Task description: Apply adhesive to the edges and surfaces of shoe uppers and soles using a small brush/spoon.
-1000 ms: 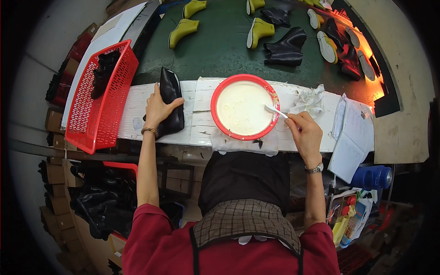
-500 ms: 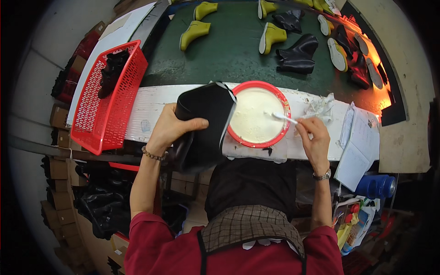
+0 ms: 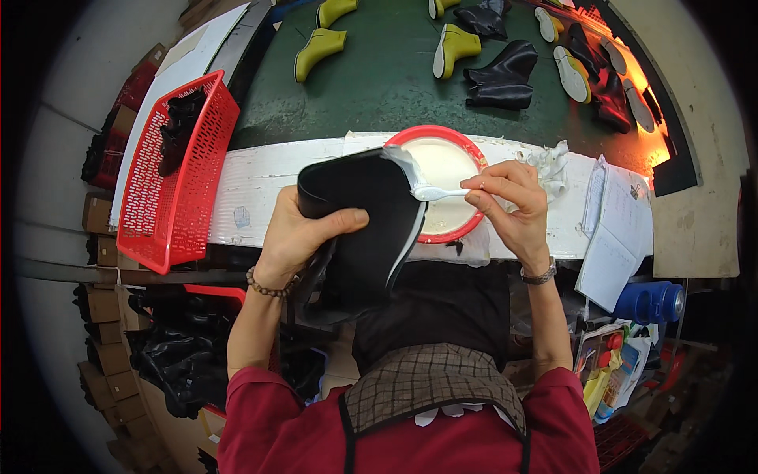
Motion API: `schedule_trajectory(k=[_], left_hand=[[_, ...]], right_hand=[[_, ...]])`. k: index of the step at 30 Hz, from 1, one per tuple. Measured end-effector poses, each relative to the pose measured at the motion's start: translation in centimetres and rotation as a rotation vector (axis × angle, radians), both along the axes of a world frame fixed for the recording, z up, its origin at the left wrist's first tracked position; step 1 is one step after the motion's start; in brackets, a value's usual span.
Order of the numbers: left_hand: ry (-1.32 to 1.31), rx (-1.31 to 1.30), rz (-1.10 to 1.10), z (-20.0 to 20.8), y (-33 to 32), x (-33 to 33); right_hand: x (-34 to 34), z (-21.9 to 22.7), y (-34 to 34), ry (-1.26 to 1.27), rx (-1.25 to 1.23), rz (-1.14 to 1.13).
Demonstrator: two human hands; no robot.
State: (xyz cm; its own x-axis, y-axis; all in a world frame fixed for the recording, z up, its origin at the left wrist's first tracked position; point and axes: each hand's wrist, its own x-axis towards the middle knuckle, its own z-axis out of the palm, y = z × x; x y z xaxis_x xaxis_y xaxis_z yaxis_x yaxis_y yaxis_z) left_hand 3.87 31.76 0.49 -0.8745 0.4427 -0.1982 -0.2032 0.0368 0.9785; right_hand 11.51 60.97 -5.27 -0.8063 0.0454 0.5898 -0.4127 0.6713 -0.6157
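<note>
My left hand (image 3: 296,237) grips a black leather boot upper (image 3: 359,197), thumb on its dark inner face and fingers behind it. White paste coats the upper's right-hand edge. Pinched in my right hand (image 3: 515,209) is a small white brush (image 3: 444,193), resembling a toothbrush. Its head touches the coated edge, and its bristles are hidden in paste. Just behind, a round red basin (image 3: 444,236) holds creamy white paste (image 3: 450,164); the upper covers part of its left side.
A red plastic basket (image 3: 201,170) with dark footwear stands at left. Beyond the white bench (image 3: 257,182), a green belt (image 3: 371,87) carries yellow and black boots, with an orange glow at right. Crumpled cloth (image 3: 553,170), papers (image 3: 616,237) and a blue jug (image 3: 649,302) lie rightward.
My right hand has brought the brush from over the basin leftward to the upper's edge. More white paste shows along that edge. The boots on the belt sit slightly further left and up in view.
</note>
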Motion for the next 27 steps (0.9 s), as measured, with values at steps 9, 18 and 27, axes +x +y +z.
schedule_trajectory(k=[9,18,27], left_hand=[[0.308,-0.141,0.192,-2.9,-0.4,-3.7],[0.628,-0.738,0.125,-11.0,-5.6,-6.9],[0.727,-1.183,-0.052,-13.1,-7.6,-0.8]], right_hand=[[-0.2,-1.3,-0.9,-0.036,-0.241,0.011],[2.9,-3.1,2.0,-0.289,0.221,-0.399],[3.8,-2.8,1.5,-0.286,0.221,-0.412]])
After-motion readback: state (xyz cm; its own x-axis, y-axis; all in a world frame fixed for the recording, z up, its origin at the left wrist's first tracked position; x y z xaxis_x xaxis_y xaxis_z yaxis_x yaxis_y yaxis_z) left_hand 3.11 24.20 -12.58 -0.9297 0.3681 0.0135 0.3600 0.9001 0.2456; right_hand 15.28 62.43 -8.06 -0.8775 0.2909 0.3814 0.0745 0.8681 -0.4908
